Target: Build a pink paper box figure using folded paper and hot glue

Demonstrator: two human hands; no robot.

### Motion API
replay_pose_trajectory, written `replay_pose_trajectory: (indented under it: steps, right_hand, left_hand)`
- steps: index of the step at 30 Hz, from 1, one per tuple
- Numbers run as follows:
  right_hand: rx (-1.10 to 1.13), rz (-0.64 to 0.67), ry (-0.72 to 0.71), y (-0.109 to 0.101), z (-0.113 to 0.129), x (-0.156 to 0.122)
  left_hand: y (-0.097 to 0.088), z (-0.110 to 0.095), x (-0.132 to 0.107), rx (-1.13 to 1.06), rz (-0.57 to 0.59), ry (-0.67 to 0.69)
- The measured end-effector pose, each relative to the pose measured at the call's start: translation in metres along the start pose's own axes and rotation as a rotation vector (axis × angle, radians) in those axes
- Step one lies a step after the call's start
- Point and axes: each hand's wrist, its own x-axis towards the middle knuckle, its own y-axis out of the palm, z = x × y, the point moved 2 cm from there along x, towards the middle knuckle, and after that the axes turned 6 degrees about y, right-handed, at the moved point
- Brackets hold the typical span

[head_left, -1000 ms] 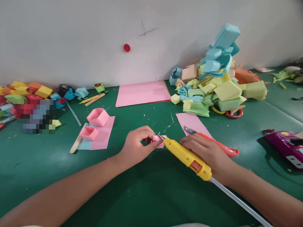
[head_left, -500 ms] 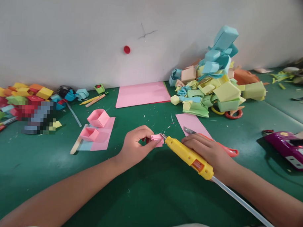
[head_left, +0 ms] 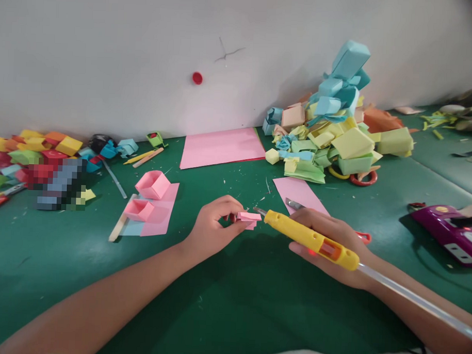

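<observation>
Between the thumb and fingers of my left hand (head_left: 215, 222) is a small folded piece of pink paper (head_left: 250, 219), its folded layers facing right. My right hand (head_left: 330, 247) grips a yellow hot glue gun (head_left: 303, 235), with a long clear glue stick (head_left: 413, 299) running out of its back end. The metal nozzle points left and sits just off the paper's upper right edge. Under my right hand lie a utility knife (head_left: 294, 204) with its blade showing and a pink sheet (head_left: 303, 192), both partly hidden.
Two open pink paper boxes (head_left: 152, 184) stand on paper at the left, beside a wooden stick (head_left: 120, 225). A tall heap of coloured paper pieces (head_left: 353, 142) rises at the back right. A purple power strip (head_left: 451, 231) lies far right. Pink sheets (head_left: 223, 147) rest against the wall.
The glue gun has drawn slightly right and turned, its nozzle leaving the pink paper. My right hand has rolled, showing its thumb side. My left hand has shifted slightly right.
</observation>
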Motion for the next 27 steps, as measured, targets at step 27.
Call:
replay_pose_trajectory:
  steps: [27]
  right_hand:
    - [0.312, 0.245, 0.331, 0.0032, -0.0037, -0.002]
  left_hand:
    - [0.0014, 0.0047, -0.0002, -0.074, 0.108, 0.036]
